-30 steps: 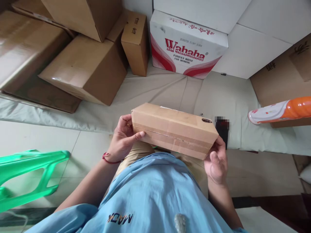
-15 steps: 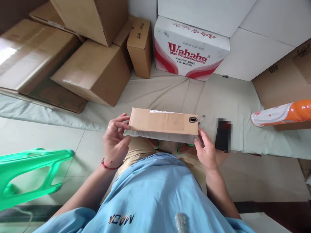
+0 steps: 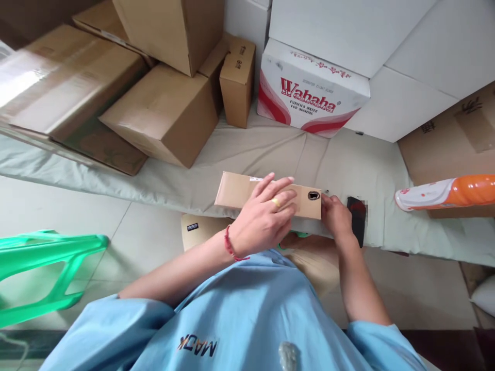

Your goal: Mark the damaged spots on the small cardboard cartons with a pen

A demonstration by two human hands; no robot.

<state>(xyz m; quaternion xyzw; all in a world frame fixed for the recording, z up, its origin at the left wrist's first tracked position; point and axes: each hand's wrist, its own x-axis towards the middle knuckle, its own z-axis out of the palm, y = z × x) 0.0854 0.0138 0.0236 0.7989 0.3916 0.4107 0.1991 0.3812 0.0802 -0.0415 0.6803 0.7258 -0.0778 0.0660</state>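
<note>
Left hand (image 3: 266, 219) lies across the long, narrow cardboard box (image 3: 234, 190), its fingers stretched out and a little spread over the brown surface, a gold-coloured ring (image 3: 276, 202) on one and a red cord bracelet (image 3: 229, 245) at the wrist. Right hand (image 3: 337, 216) is at the box's right-hand end with fingers bent in; whether they grip it cannot be told, as the tips are partly hidden. That puts the box beneath the left hand and up against the right, an oval hole (image 3: 314, 196) showing between the two hands. The hands are apart from each other. Just beside the right hand, on its outer side, lies a black object (image 3: 356, 221), partly blurred. Farther right is an orange-and-white cylinder (image 3: 444, 193). Beyond both hands spreads a pale green cloth (image 3: 266, 147), with a Wahaha purified water carton (image 3: 301, 116) standing on it and a small upright cardboard carton (image 3: 236, 98) to that carton's left. Well to the left of the left hand stands a green plastic stool (image 3: 67, 270).
</note>
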